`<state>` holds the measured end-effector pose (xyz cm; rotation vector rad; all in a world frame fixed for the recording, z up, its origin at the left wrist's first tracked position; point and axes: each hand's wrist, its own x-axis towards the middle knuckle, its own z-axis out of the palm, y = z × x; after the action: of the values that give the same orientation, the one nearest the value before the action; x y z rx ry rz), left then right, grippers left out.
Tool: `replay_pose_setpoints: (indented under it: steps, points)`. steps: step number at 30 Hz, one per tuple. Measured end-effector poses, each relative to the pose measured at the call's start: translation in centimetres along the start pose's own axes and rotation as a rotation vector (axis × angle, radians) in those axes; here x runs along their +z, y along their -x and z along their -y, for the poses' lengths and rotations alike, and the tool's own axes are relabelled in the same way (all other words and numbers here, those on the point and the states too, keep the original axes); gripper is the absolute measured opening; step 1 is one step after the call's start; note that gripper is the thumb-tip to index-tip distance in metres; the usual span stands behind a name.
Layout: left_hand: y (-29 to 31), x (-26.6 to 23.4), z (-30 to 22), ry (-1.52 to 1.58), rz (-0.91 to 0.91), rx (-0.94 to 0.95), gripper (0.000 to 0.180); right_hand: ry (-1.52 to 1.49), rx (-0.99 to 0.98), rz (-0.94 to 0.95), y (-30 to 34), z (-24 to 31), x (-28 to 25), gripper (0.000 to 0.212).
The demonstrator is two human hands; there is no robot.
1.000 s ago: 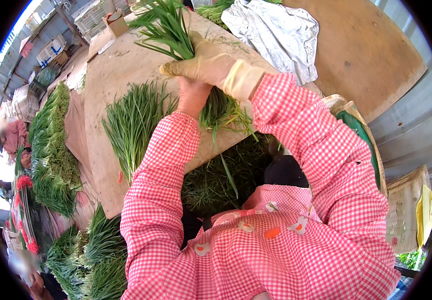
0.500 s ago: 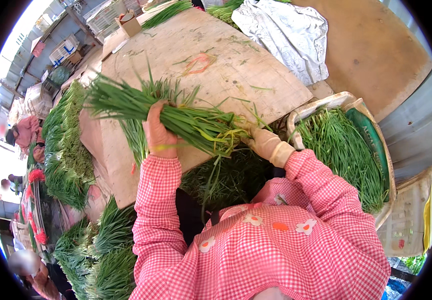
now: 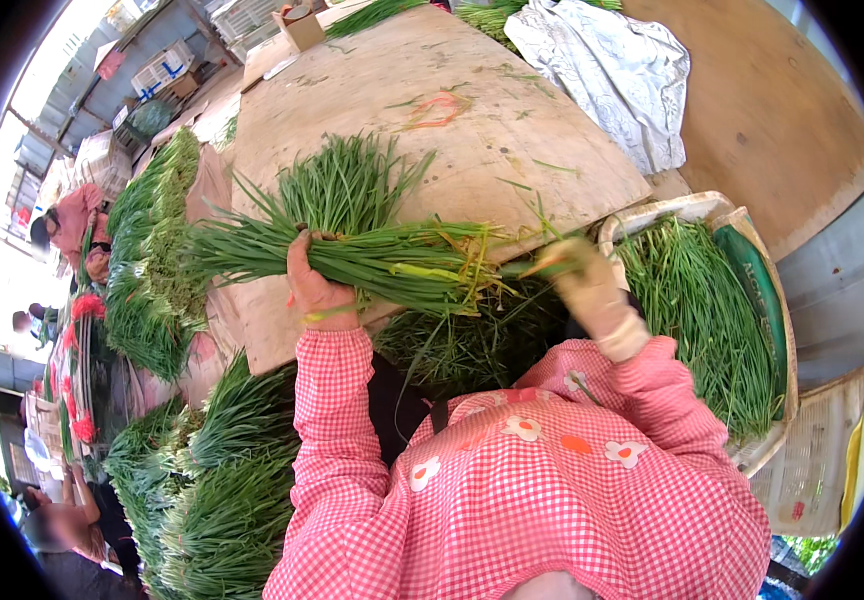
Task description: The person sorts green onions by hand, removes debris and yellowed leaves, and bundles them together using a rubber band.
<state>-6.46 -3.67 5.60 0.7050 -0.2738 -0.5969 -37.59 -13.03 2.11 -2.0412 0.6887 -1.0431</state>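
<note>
Two long-leaved green bunches at near end of tan wooden tabletop; at its right, one crumpled white cloth, one off-white tub

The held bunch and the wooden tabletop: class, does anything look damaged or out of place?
Yes: yellowed leaves straggle from the right end of the bunch in the left hand, unlike its green stalks. Loose green scraps lie scattered on the tabletop.

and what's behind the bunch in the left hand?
Behind the held bunch, a second green bunch lies on the wooden tabletop, its far end showing. Whatever continues beneath the held bunch and left hand is covered.
</note>
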Motion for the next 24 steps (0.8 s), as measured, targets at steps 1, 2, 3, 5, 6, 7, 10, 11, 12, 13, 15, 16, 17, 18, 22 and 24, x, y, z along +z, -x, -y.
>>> replay_pose_setpoints:
  steps: [1,2,3,5,6,7,10,11,12,13,15,16,17,18,22,24]
  points:
    - [0.4,0.1,0.1,0.019,-0.009,-0.029,0.012,0.081,0.08,0.11,-0.3,1.3,1.7,0.037]
    - [0.8,0.2,0.3,0.041,-0.016,-0.062,0.012,0.153,0.116,0.151,-0.9,2.8,3.1,0.058]
    - [1.3,0.3,0.1,0.056,-0.024,-0.085,0.012,0.282,0.064,0.184,-1.5,3.2,4.5,0.071]
    - [2.2,1.2,0.4,0.098,-0.006,-0.12,0.013,0.193,0.054,0.056,-1.8,2.7,6.9,0.067]
    - [2.4,1.1,0.4,0.106,0.002,-0.119,0.013,-0.11,0.172,0.109,-1.9,2.2,7.6,0.056]
    - [2.5,1.1,0.3,0.115,0.01,-0.117,0.013,-0.415,0.287,0.161,-2.0,2.0,7.9,0.046]
    - [2.7,0.1,-0.4,0.148,0.046,-0.094,0.012,-0.531,0.347,0.185,-1.3,2.7,6.9,0.028]
    - [3.1,0.2,-0.5,0.125,0.06,-0.079,0.012,-0.606,0.33,0.139,-0.7,2.1,7.0,0.025]
    - [3.4,0.5,-0.5,0.105,0.076,-0.064,0.011,-0.676,0.312,0.089,0.0,1.1,7.3,0.022]
    - [3.5,0.7,-0.4,0.085,0.092,-0.05,0.01,-0.745,0.294,0.039,0.6,0.4,7.5,0.019]
    - [3.1,0.0,-0.4,0.155,0.092,-0.068,0.009,-1.01,0.368,-0.002,0.7,1.3,6.3,0.014]
    - [2.9,-0.5,-0.5,0.188,0.092,-0.074,0.009,-1.011,0.453,0.084,0.6,2.1,5.0,0.014]
    - [2.9,-0.6,-0.5,0.181,0.086,-0.096,0.008,-1.008,0.532,0.164,0.6,2.5,3.9,0.015]
    - [3.0,-0.7,-0.6,0.175,0.08,-0.117,0.008,-1.058,0.536,0.157,0.9,2.3,3.5,0.016]
    - [2.5,-1.2,-0.6,0.199,0.027,-0.175,0.009,-1.508,0.582,0.074,2.5,1.2,0.5,0.012]
    - [1.6,-2.6,-1.2,0.279,0.028,-0.187,0.009,-1.669,0.515,0.058,2.9,-0.1,-2.4,0.015]
